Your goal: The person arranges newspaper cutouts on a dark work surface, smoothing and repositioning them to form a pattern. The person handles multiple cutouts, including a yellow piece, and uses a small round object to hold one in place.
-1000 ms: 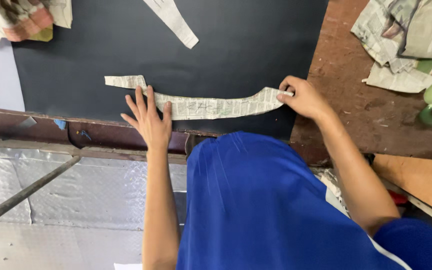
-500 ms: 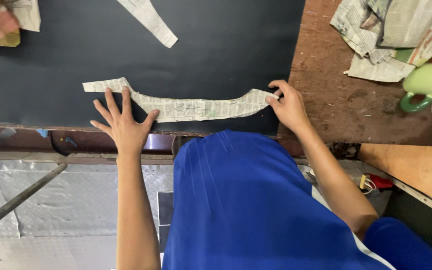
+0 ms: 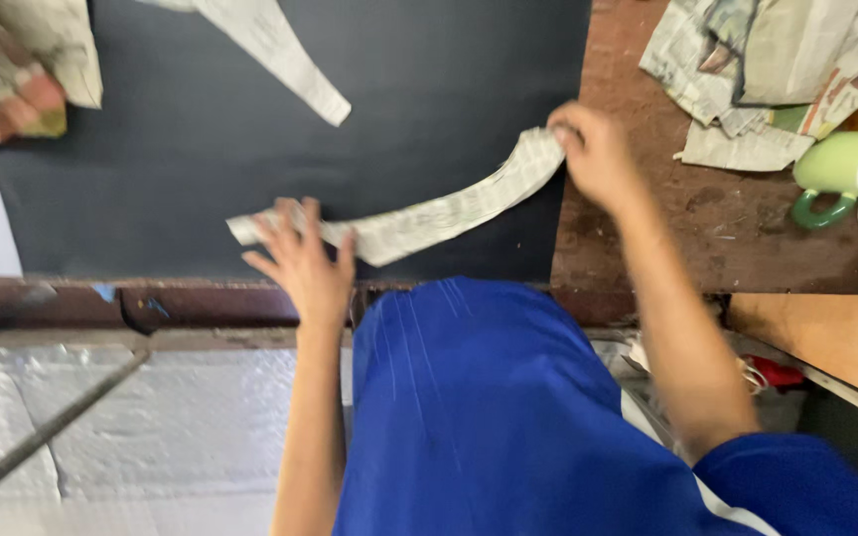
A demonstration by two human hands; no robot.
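A worn wooden desk [image 3: 707, 238] carries a black sheet [image 3: 151, 179]. Nearest, the left hand [image 3: 305, 263] presses flat, fingers spread, on one end of a long newspaper strip [image 3: 429, 213] lying across the sheet. The right hand [image 3: 593, 149] pinches its other end at the sheet's edge. Farther off lie another paper strip [image 3: 280, 60], crumpled newspapers [image 3: 747, 79] and a green mug [image 3: 836, 169].

The newspaper strip [image 3: 429, 213] I'm handling is long, narrow and curved — grey newsprint lying across the black sheet [image 3: 151, 179]. Its left end sits flat under my left hand [image 3: 305, 263]; its right end slants up toward the sheet's edge, pinched in my right hand [image 3: 593, 149].
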